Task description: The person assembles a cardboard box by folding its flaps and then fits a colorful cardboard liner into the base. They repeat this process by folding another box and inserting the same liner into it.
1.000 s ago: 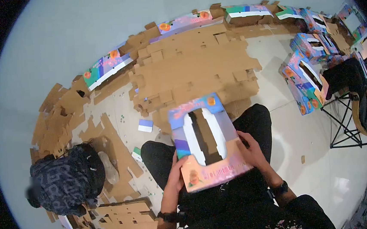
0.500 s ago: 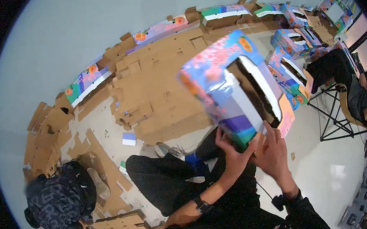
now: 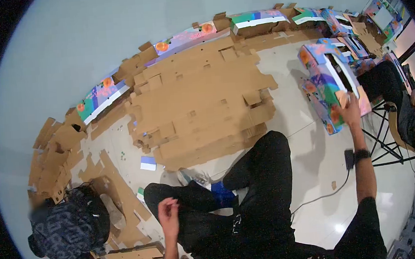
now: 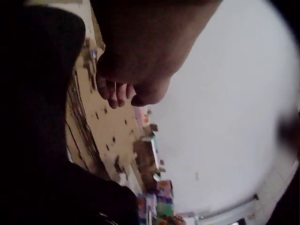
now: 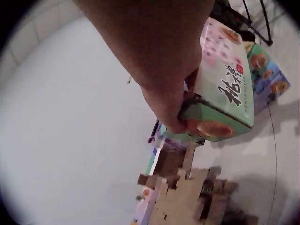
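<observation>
Head view: one printed carton (image 3: 315,58), blue, pink and green, beyond the right hand (image 3: 351,112), its long cut-out edged in white and facing up. Right hand: clamped on the carton's near end, arm stretched out. Left hand (image 3: 168,218): fingers apart from any object, loosely bent, above the person's leg (image 3: 174,198).

Right wrist view: same carton, a side the head view does not give; pink blossoms, large dark characters, a small red seal, a green end with a round orange fruit. Fingers bent over its edge; fingertips hidden. Second carton (image 5: 269,75): just beside the first; whether the two touch, cannot tell.

Left wrist view: the hand's fingers loosely bent, seen from the wrist, nothing in them; a pale wall (image 4: 225,93) to one side, flattened cardboard (image 4: 110,126) to the other.

Surface: pale glossy floor (image 3: 312,155), thin seams, reflected light near the right forearm. On it, ahead of and between the hands, the broad brown cardboard; a black adapter (image 3: 350,159) with cable, beside the right wrist; a dark patterned backpack (image 3: 64,233), off to the left hand's outer side.

Room: a row of open printed boxes (image 3: 188,37) along the wall, far ahead of both hands; a seated person (image 3: 384,79) in dark clothes, beyond the right hand's outer side, on a chair (image 3: 386,135) with crossed black legs.
</observation>
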`<state>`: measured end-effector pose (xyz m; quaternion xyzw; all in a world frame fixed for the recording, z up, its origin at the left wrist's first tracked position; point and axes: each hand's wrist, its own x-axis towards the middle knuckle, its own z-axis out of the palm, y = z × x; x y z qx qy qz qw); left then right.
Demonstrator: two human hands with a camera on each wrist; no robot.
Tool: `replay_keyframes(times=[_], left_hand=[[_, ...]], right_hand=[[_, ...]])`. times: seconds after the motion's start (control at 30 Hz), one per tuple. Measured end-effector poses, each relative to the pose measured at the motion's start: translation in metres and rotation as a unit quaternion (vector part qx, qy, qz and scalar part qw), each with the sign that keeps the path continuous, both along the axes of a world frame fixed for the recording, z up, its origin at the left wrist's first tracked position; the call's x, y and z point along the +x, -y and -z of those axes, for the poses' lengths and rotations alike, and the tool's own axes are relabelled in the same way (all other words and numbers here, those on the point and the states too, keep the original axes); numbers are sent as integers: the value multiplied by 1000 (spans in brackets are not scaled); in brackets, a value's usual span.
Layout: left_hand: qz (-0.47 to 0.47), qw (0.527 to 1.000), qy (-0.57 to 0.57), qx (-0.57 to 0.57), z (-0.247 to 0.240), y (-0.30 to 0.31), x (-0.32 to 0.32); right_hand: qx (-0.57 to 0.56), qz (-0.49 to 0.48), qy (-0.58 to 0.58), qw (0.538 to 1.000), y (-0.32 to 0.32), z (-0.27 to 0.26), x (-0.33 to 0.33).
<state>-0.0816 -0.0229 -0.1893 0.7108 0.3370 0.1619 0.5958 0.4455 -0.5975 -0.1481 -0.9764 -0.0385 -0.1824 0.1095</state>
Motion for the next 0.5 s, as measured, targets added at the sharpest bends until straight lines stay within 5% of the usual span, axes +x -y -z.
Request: replay_keyframes(times=[0.1, 0.2, 0.27, 0.33, 0.5], left_hand=[[-66, 998, -11, 16, 22, -18, -43], [-98, 994, 8, 45, 29, -15, -54], [-80, 985, 13, 151, 30, 0, -43], [-57, 978, -41, 195, 31, -1, -39], [-55, 976, -46, 206, 27, -7, -29]], right_hand=[[-127, -57, 144, 980, -6, 11, 27], [-61, -47, -106, 991, -77, 30, 14], [-31, -186, -84, 979, -102, 107, 10], [-17, -209, -105, 972, -162, 141, -22], [97, -116, -281, 948, -246, 227, -28]])
